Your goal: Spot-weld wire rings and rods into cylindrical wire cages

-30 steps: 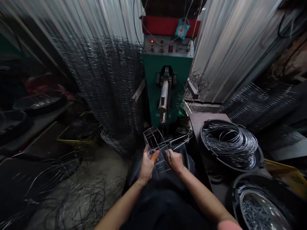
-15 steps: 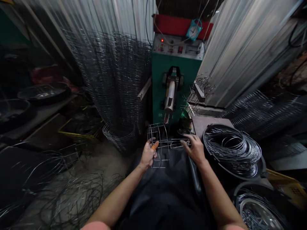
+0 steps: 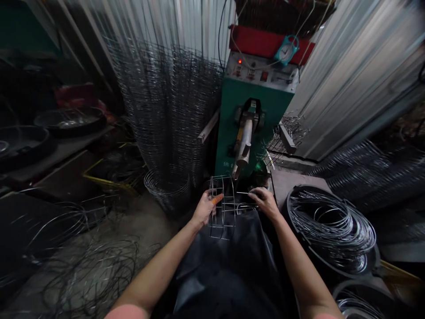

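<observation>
A welded wire frame (image 3: 222, 207), curved like a small cage, stands upright over my lap in front of the green spot-welding machine (image 3: 252, 115). My left hand (image 3: 204, 209) grips its left side, with an orange finger guard (image 3: 218, 199) on one finger. My right hand (image 3: 265, 203) curls around the long straight wires (image 3: 245, 206) running out to the right of the frame. Below the frame lies my black apron (image 3: 226, 270). The machine's electrode arm (image 3: 244, 144) stands just beyond the frame, not touching it.
A tall stack of wire mesh (image 3: 166, 110) stands left of the machine. A black tub of wire hoops (image 3: 332, 230) sits at my right. Loose wires (image 3: 89, 266) lie on the floor at my left, and corrugated metal sheeting (image 3: 358, 75) stands behind.
My right hand has closed from spread fingers onto the straight wires. The frame has shifted slightly up and right with my hands, and the whole view has drifted.
</observation>
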`<state>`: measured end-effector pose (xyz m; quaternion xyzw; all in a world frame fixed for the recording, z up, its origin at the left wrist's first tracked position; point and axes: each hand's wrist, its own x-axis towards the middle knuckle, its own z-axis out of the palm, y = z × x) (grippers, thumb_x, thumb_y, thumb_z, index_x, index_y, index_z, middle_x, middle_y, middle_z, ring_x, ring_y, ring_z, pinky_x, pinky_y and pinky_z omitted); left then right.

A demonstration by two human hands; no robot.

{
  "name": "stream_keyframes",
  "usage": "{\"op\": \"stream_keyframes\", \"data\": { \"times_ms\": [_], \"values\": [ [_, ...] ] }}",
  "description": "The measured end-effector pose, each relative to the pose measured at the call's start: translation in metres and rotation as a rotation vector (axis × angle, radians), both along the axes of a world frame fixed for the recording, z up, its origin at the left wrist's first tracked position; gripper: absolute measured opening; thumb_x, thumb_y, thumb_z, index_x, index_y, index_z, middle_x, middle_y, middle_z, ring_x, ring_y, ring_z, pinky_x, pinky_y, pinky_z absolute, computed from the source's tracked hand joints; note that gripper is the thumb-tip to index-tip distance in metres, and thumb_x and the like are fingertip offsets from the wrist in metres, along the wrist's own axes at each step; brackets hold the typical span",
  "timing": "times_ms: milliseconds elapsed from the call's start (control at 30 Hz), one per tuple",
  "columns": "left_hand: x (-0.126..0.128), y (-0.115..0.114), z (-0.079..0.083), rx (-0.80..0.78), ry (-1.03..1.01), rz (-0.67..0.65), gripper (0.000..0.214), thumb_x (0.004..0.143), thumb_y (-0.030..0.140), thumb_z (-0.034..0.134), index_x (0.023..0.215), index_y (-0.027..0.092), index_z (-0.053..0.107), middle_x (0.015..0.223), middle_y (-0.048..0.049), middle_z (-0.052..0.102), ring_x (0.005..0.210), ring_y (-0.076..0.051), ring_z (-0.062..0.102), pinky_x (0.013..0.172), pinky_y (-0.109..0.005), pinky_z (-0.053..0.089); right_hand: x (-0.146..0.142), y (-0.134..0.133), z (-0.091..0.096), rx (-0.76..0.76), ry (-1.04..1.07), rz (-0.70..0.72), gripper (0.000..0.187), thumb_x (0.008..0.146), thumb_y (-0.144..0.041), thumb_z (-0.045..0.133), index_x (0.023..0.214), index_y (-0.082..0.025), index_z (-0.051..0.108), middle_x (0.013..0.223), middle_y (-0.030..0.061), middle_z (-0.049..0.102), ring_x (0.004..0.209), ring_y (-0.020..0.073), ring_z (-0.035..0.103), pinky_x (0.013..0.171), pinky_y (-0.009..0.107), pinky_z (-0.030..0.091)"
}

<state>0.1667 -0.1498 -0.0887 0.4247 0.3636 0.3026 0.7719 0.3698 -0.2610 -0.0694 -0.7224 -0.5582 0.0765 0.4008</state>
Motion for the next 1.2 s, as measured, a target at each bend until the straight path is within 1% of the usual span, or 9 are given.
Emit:
{"op": "stream_keyframes", "data": {
  "times_ms": [67, 200, 400, 567, 733, 900, 1067, 1200],
  "values": [
    [0.007, 0.005, -0.001, -0.015, -0.01, -0.019, 0.066, 0.056, 0.039, 0.076, 0.11, 0.021, 0.044, 0.058, 0.0119, 0.037, 0.033, 0.0, 0.026, 0.032, -0.016, 0.016, 0.004, 0.008, -0.002, -0.001, -0.076, -0.034, 0.031, 0.081, -0.05, 0.052, 0.076, -0.022, 0.065, 0.08, 0.0047, 0.066, 0.081, 0.0209, 0.058, 0.076, 0.034, 0.041],
    [0.018, 0.012, -0.004, -0.03, -0.034, -0.055, 0.077, 0.058, 0.037, 0.075, 0.124, 0.025, 0.038, 0.058, 0.0117, 0.036, 0.034, 0.0, 0.027, 0.033, -0.015, 0.018, 0.01, 0.021, -0.002, -0.023, -0.17, -0.061, 0.034, 0.083, -0.05, 0.048, 0.074, -0.023, 0.065, 0.077, 0.0044, 0.066, 0.079, 0.0207, 0.057, 0.078, 0.037, 0.036],
    [0.026, 0.024, -0.008, -0.026, -0.012, -0.06, 0.081, 0.058, 0.037, 0.075, 0.128, 0.027, 0.036, 0.062, 0.0102, 0.037, 0.037, -0.001, 0.032, 0.034, -0.015, 0.021, 0.019, 0.035, -0.002, -0.042, -0.196, -0.019, 0.032, 0.085, -0.048, 0.048, 0.074, -0.023, 0.064, 0.076, 0.0033, 0.066, 0.08, 0.02, 0.056, 0.078, 0.036, 0.033],
    [0.032, 0.03, -0.012, -0.039, -0.002, -0.059, 0.08, 0.058, 0.037, 0.075, 0.127, 0.026, 0.037, 0.057, 0.0115, 0.032, 0.036, -0.002, 0.026, 0.033, -0.015, 0.019, 0.026, 0.043, -0.007, -0.028, -0.197, -0.022, 0.03, 0.085, -0.046, 0.049, 0.074, -0.022, 0.065, 0.076, 0.0027, 0.066, 0.079, 0.0193, 0.056, 0.082, 0.037, 0.031],
    [0.038, 0.033, -0.009, -0.049, 0.0, -0.063, 0.074, 0.057, 0.036, 0.075, 0.122, 0.026, 0.041, 0.054, 0.0121, 0.029, 0.036, -0.002, 0.024, 0.034, -0.014, 0.018, 0.033, 0.048, -0.007, -0.044, -0.185, 0.007, 0.031, 0.085, -0.047, 0.049, 0.074, -0.022, 0.064, 0.078, 0.003, 0.066, 0.081, 0.0198, 0.056, 0.081, 0.037, 0.031],
    [0.041, 0.035, -0.004, -0.043, -0.001, -0.095, 0.064, 0.056, 0.038, 0.075, 0.112, 0.024, 0.047, 0.053, 0.0118, 0.032, 0.036, -0.002, 0.024, 0.034, -0.014, 0.016, 0.039, 0.051, -0.003, -0.047, -0.192, 0.031, 0.031, 0.085, -0.048, 0.049, 0.072, -0.022, 0.063, 0.076, 0.0026, 0.066, 0.08, 0.0201, 0.056, 0.079, 0.036, 0.032],
    [0.044, 0.036, 0.0, -0.067, -0.004, -0.07, 0.059, 0.054, 0.037, 0.076, 0.104, 0.022, 0.049, 0.051, 0.012, 0.033, 0.035, -0.001, 0.022, 0.034, -0.015, 0.015, 0.044, 0.057, -0.006, -0.062, -0.209, 0.041, 0.03, 0.085, -0.046, 0.049, 0.072, -0.023, 0.063, 0.075, 0.0022, 0.067, 0.079, 0.0203, 0.057, 0.078, 0.037, 0.034],
    [0.046, 0.037, -0.003, -0.087, -0.026, -0.046, 0.058, 0.053, 0.034, 0.078, 0.102, 0.021, 0.051, 0.053, 0.0111, 0.037, 0.035, -0.001, 0.022, 0.034, -0.016, 0.013, 0.047, 0.061, -0.009, -0.078, -0.189, 0.027, 0.029, 0.084, -0.045, 0.051, 0.071, -0.023, 0.064, 0.074, 0.0025, 0.067, 0.075, 0.0201, 0.057, 0.076, 0.036, 0.037]
  ]
}}
